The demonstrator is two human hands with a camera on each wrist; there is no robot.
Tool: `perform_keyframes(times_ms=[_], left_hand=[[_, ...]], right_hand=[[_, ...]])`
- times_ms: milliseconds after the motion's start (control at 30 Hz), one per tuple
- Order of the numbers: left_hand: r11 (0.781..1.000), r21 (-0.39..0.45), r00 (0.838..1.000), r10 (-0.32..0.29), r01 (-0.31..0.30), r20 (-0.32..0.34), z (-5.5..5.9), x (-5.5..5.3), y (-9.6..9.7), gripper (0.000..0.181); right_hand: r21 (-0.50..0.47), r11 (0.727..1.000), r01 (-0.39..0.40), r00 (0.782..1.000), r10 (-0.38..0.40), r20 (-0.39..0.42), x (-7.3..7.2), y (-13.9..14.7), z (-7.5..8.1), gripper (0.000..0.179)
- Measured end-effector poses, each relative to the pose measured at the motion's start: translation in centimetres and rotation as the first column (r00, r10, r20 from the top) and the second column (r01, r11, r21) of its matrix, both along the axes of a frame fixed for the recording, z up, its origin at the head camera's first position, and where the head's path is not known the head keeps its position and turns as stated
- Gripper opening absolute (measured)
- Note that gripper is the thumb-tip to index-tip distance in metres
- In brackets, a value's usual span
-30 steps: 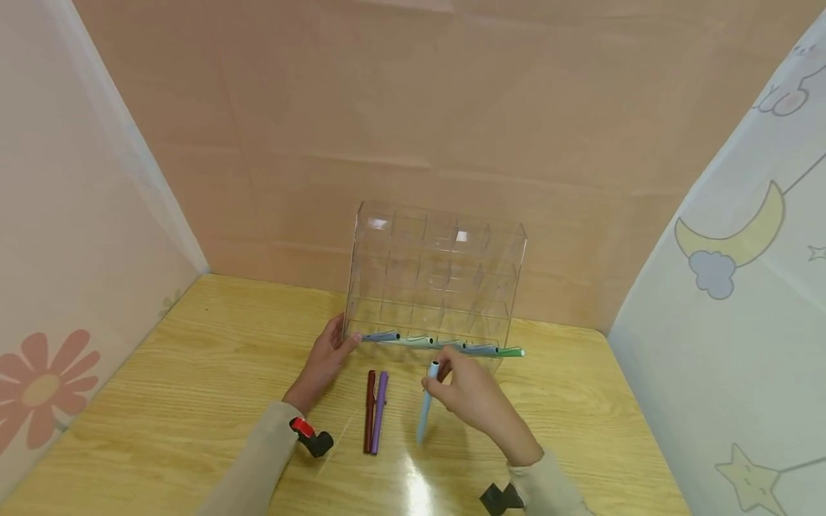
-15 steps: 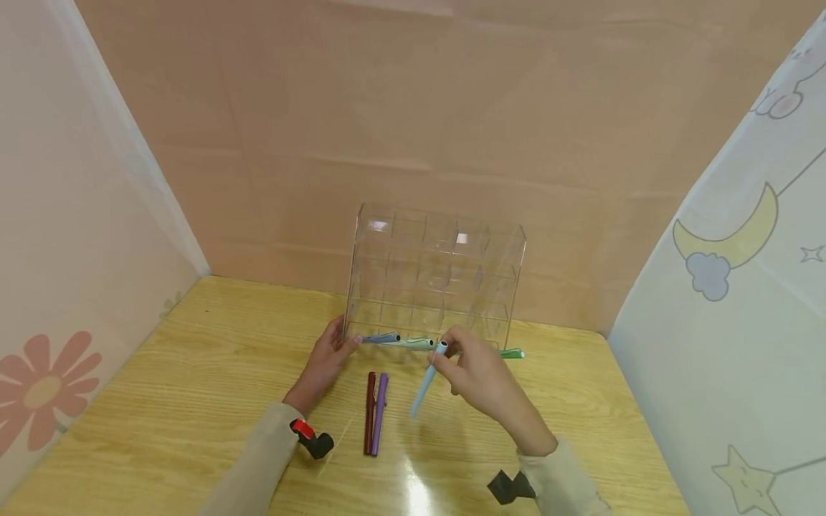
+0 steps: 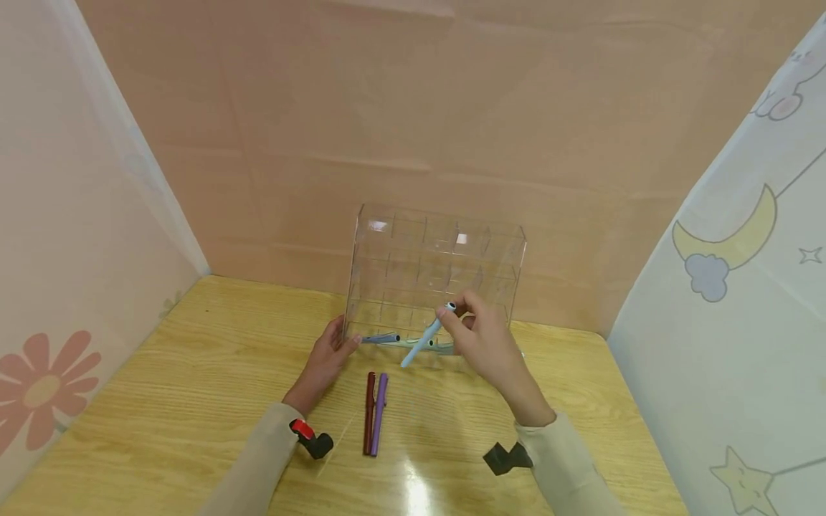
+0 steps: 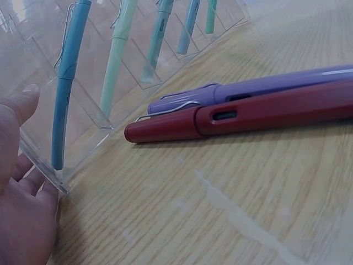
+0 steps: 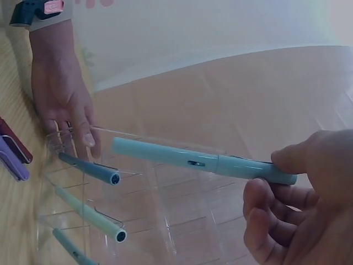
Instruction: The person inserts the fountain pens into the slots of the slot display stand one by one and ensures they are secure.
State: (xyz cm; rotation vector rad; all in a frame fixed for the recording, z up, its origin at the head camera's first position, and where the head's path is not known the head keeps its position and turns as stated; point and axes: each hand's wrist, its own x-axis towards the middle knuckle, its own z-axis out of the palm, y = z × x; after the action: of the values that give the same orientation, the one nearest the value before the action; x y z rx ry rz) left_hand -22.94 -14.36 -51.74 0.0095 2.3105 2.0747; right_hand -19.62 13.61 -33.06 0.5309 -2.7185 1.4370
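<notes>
My right hand (image 3: 484, 347) pinches a light blue pen (image 5: 165, 154) near its cap end, between thumb and fingers. The pen slants in the air before the clear acrylic rack (image 3: 353, 265), its other end pointing down-left. At the rack's lower left edge, my left hand (image 3: 324, 364) grips the side, thumb in front. Along the bottom row of compartments sit a blue pen (image 4: 66, 77), a pale green pen (image 4: 117, 61), a teal pen (image 4: 158, 38), another blue pen (image 4: 189, 27) and a green pen (image 4: 211, 15). In the head view my right hand hides some of these.
A dark red pen (image 3: 369, 416) and a purple pen (image 3: 379, 416) lie side by side on the wooden table (image 3: 213, 373), in front of the rack. An orange-brown backdrop (image 3: 413, 107) stands behind, with printed curtains (image 3: 729, 344) on both sides.
My right hand has lifted the light blue pen up and toward the rack, tilting it closer to level. My left hand has stayed on the rack's edge.
</notes>
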Motion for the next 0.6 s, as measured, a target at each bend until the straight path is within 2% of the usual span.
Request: perform_keyframes(times_ms=[133,367,600], left_hand=[[1.000,0.008,1.000,-0.004,0.004,-0.005,0.0,0.0,0.0,0.074],[1.000,0.013,1.000,0.001,-0.002,0.003,-0.2,-0.1,-0.1,0.072],[1.000,0.009,1.000,0.011,-0.011,0.026,-0.2,-0.1,-0.4,0.074]], right_hand=[[-0.058,0.998,0.022,0.999,-0.024,-0.033,-0.8,-0.2,0.4,0.023],[-0.010,0.999,0.049,0.993,-0.050,-0.110,-1.9,-1.5,1.0,0.027],[0.000,0.998,0.064,0.995,-0.064,-0.079,-3.5,-3.3,0.5,0.029]])
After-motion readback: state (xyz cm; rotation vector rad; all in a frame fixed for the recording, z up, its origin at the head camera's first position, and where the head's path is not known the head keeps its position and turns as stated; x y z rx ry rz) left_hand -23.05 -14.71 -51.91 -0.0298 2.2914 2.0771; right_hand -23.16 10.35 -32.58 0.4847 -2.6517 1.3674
